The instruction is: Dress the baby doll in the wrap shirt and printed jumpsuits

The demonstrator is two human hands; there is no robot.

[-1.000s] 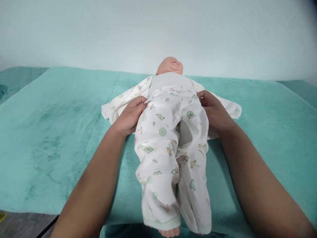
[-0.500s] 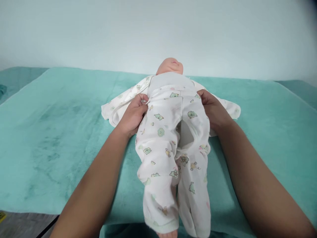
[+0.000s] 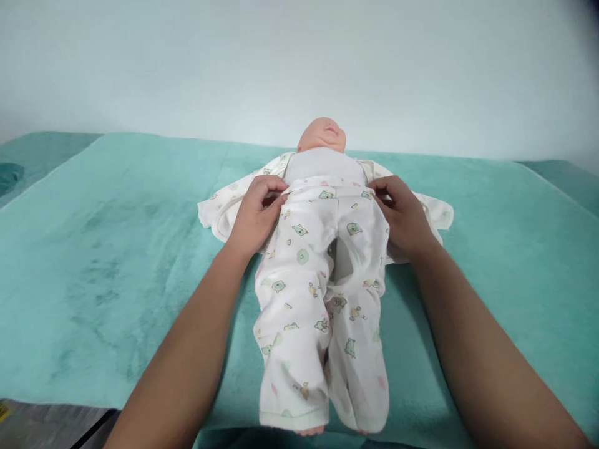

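In the head view, the doll (image 3: 322, 134) lies on its back on the green cloth (image 3: 116, 280), mid-picture, wearing white printed trousers (image 3: 302, 256) on its lower body. The left hand (image 3: 258, 212) has a narrow grip, thumb and forefinger pinching the waistband at its side; the right hand (image 3: 403, 215) pinches the opposite side in the same way, though its other fingers are partly hidden. The spread jacket (image 3: 224, 199) lies under the doll, its 2 sleeves out to either side, with both hands just above it.

An uneven pull by the 2 hands could twist the waistband, since it looks rumpled and soft. A fingertip might also catch the jacket's edge, so close to both grips, and drag it along. Tugging hard could slide the whole doll, as the cloth beneath seems its only support and the toes (image 3: 311, 430) reach about to the near edge.

The trousers' long axis runs nearly straight away from the wearer: waistband toward the far wall (image 3: 299, 62), 2 cuffs toward the near edge. The doll's axis matches, head farthest and front upward.
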